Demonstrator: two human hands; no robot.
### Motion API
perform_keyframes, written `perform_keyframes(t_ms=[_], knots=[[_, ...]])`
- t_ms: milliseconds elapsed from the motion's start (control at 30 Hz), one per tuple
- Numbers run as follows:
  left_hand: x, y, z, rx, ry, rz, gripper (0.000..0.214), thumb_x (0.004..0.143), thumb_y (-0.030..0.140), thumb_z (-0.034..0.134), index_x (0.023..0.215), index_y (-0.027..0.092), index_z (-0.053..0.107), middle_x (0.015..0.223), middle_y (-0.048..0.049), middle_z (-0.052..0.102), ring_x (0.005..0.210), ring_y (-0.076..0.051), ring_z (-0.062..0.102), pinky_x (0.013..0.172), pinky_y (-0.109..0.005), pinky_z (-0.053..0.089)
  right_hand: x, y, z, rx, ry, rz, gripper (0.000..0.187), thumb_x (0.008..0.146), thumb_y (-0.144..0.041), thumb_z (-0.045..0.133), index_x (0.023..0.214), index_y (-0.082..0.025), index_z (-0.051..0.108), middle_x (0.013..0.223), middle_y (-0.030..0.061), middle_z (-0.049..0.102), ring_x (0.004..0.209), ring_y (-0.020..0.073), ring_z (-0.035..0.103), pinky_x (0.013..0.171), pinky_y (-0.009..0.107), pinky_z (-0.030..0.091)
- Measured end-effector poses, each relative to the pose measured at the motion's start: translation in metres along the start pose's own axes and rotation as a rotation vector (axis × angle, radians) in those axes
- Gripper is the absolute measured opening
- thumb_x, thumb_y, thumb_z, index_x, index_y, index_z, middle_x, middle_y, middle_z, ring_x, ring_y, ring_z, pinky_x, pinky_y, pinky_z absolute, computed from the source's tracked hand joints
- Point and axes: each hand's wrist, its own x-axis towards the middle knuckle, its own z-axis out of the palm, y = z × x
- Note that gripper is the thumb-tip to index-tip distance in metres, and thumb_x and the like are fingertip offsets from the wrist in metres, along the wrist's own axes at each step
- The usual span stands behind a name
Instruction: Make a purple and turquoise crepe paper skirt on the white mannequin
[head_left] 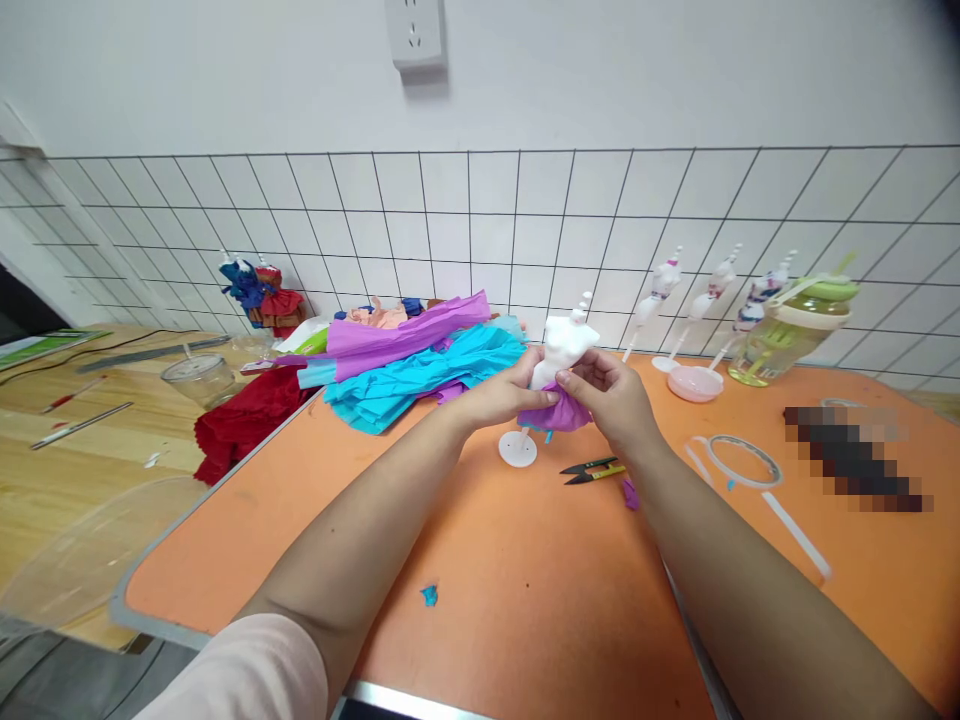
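A small white mannequin torso (564, 345) on a stand with a round white base (517, 450) is between my hands, tilted to the right. Purple crepe paper (559, 414) wraps its lower part like a skirt, and a bit of blue shows beneath. My left hand (517, 390) is closed around the mannequin's left side, its thumb lying on the purple paper. From the other side, my right hand (616, 396) pinches the paper's upper edge at the waist. Thread snips (592, 470) lie on the orange table just below, beside a purple scrap (631, 494).
Blue crepe paper (420, 375) and purple sheets (409, 335) are piled at the back left, near red cloth-like material (251, 420). To the right stand several more mannequins (660, 280), a pink dish (695, 383), a green-lidded bottle (787, 335) and a tape roll (744, 461).
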Motion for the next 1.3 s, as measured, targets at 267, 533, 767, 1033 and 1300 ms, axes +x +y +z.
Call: perform_keyframes(t_ms=[267, 533, 767, 1033, 1300], knots=[[0.000, -0.006, -0.010, -0.098, 0.098, -0.071, 0.058, 0.075, 0.032, 0.069, 0.126, 0.022, 0.043, 0.099, -0.0018, 0.058, 0.090, -0.018, 0.057, 0.074, -0.027, 0.044, 0.002, 0.001, -0.010, 0.101, -0.241, 0.095, 0.040, 0.075, -0.045, 0.072, 0.108, -0.025, 0.062, 0.076, -0.0022, 0.061, 0.070, 0.0144, 0.059, 0.068, 0.030, 0.048], [0.005, -0.011, -0.007, -0.119, 0.139, 0.017, 0.049, 0.074, 0.038, 0.071, 0.115, 0.018, 0.052, 0.102, -0.0044, 0.060, 0.095, -0.021, 0.057, 0.075, -0.028, 0.044, 0.001, 0.006, -0.003, -0.098, -0.133, 0.053, 0.032, 0.070, -0.039, 0.075, 0.090, -0.023, 0.056, 0.070, -0.0034, 0.063, 0.067, 0.0144, 0.058, 0.065, 0.030, 0.047], [0.007, -0.016, -0.011, -0.074, 0.196, 0.004, 0.051, 0.082, 0.052, 0.063, 0.119, 0.019, 0.053, 0.101, -0.0046, 0.060, 0.090, -0.019, 0.058, 0.070, -0.026, 0.043, 0.009, 0.020, -0.024, -0.351, -0.187, 0.032, 0.024, 0.070, -0.026, 0.069, 0.092, -0.022, 0.060, 0.081, 0.0008, 0.066, 0.072, 0.0163, 0.057, 0.068, 0.032, 0.045], [0.006, -0.017, -0.017, -0.073, 0.210, -0.017, 0.043, 0.081, 0.050, 0.063, 0.109, 0.017, 0.060, 0.104, -0.0062, 0.062, 0.094, -0.022, 0.058, 0.076, -0.031, 0.044, -0.004, 0.013, -0.003, -0.527, 0.027, -0.335, 0.008, 0.078, -0.030, 0.065, 0.081, -0.023, 0.062, 0.074, 0.0002, 0.060, 0.066, 0.0156, 0.049, 0.062, 0.029, 0.040], [0.006, -0.016, -0.021, -0.065, 0.174, 0.022, 0.034, 0.079, 0.044, 0.064, 0.098, 0.016, 0.063, 0.103, -0.0058, 0.062, 0.095, -0.022, 0.056, 0.078, -0.031, 0.042, -0.001, 0.033, -0.006, -0.632, -0.151, -0.240, 0.008, 0.072, -0.023, 0.061, 0.075, -0.022, 0.054, 0.073, -0.0010, 0.057, 0.065, 0.0154, 0.046, 0.061, 0.029, 0.036]])
